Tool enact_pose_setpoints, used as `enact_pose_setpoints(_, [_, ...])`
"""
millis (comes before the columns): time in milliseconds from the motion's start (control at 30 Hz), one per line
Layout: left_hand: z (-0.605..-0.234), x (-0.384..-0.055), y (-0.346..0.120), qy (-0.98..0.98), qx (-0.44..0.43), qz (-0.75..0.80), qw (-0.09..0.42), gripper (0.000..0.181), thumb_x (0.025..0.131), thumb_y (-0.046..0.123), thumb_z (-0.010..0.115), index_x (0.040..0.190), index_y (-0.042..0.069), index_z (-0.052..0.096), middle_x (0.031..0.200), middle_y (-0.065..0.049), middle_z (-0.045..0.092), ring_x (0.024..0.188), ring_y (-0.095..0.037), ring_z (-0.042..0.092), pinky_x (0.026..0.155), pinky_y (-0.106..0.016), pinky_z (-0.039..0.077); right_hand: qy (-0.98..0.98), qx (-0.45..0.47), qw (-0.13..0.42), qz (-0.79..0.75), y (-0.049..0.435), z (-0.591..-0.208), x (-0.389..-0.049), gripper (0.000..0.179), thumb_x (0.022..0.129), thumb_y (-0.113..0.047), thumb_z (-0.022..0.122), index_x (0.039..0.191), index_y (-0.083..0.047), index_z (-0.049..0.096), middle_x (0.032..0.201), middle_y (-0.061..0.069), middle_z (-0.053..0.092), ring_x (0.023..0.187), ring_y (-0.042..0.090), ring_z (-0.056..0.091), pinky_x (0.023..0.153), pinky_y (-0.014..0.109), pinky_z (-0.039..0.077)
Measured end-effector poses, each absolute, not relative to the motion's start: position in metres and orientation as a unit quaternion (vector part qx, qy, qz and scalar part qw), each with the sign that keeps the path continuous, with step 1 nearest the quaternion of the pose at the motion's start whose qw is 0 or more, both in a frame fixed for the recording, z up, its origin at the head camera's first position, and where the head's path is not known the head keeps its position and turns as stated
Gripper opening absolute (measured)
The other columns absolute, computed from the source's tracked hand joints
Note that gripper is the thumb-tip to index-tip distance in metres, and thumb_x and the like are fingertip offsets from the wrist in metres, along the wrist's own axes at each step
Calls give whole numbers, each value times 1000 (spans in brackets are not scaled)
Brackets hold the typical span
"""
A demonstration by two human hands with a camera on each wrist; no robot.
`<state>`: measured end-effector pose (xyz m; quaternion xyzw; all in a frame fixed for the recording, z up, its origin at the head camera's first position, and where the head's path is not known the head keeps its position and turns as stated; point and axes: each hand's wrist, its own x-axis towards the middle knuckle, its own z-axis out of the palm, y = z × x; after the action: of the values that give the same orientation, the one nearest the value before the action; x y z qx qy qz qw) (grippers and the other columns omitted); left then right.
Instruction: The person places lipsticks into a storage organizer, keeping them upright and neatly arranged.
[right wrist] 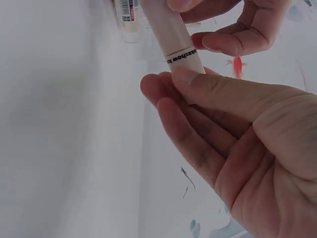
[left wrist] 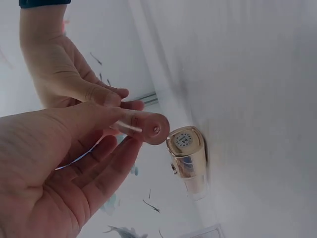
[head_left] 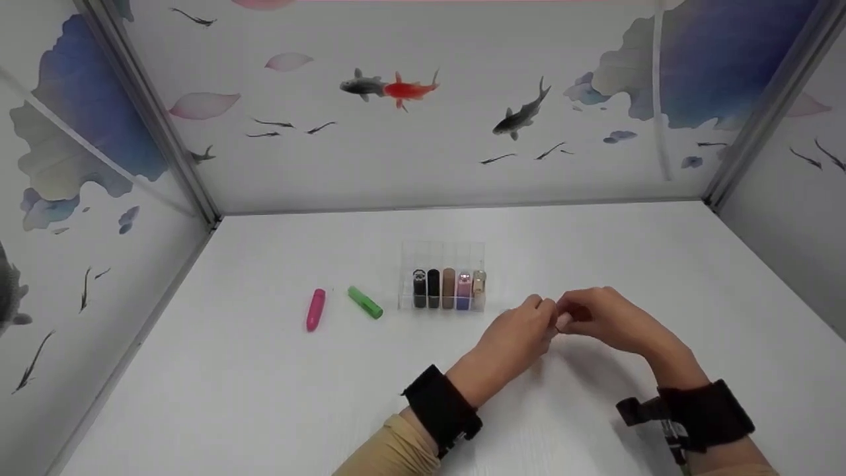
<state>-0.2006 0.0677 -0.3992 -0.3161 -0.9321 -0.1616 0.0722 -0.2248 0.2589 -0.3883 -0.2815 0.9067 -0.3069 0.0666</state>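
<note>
Both hands hold a pale, slim cosmetic tube (right wrist: 171,34) with dark lettering around it, in front and to the right of a clear holder. In the left wrist view the tube's round end (left wrist: 156,130) faces the camera. The left hand (head_left: 515,337) pinches the tube between thumb and fingers. At its lettered end, the thumb and fingers of the right hand (head_left: 611,320) grip it. In the head view the hands mostly hide the tube.
The clear compartment holder (head_left: 441,254) stands on the white table with several cosmetic tubes upright in it, including a gold-topped one (left wrist: 187,153). Left of it lie a green capped stick (head_left: 365,302) and a pink one (head_left: 316,309). Printed panels enclose the table.
</note>
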Motion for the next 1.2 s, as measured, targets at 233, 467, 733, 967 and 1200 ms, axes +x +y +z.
enact_pose_setpoints(233, [-391,-207,55,-905,-317,-253,129,26,97,40,46,104,16,54,89,4,59,62,-3,51,53,-10,39,882,-274,41,-380,255,-376,-220,23,88,-13,66,111,-15,66,105,1,69,87,9,68,75,22,55])
enact_pose_setpoints(467, [-378,-214,33,-884,-311,-294,191,26,95,40,51,104,17,56,93,6,66,72,-2,59,60,-8,43,857,-273,-20,-436,230,-368,-218,30,87,-9,66,116,-11,65,111,7,68,91,10,68,77,20,55])
enact_pose_setpoints(733, [-364,-217,14,-876,-297,-310,221,23,93,36,56,106,17,57,96,6,67,81,-1,63,65,-9,47,829,-233,-95,-499,199,-363,-218,34,85,-7,67,118,-10,57,107,8,69,88,10,69,75,22,56])
enact_pose_setpoints(967, [-357,-221,-8,-874,-293,-313,230,26,93,26,59,116,17,54,103,1,64,91,-6,65,69,-12,51,804,-217,-154,-532,168,-364,-221,26,86,-9,66,112,-9,61,105,6,68,90,11,69,73,23,56])
enact_pose_setpoints(1200, [-346,-225,-35,-877,-275,-329,218,26,94,23,57,120,19,54,106,-1,61,96,-8,63,74,-15,53,791,-250,-191,-525,136,-362,-221,32,90,-3,59,121,-11,60,118,3,62,99,14,68,76,26,56])
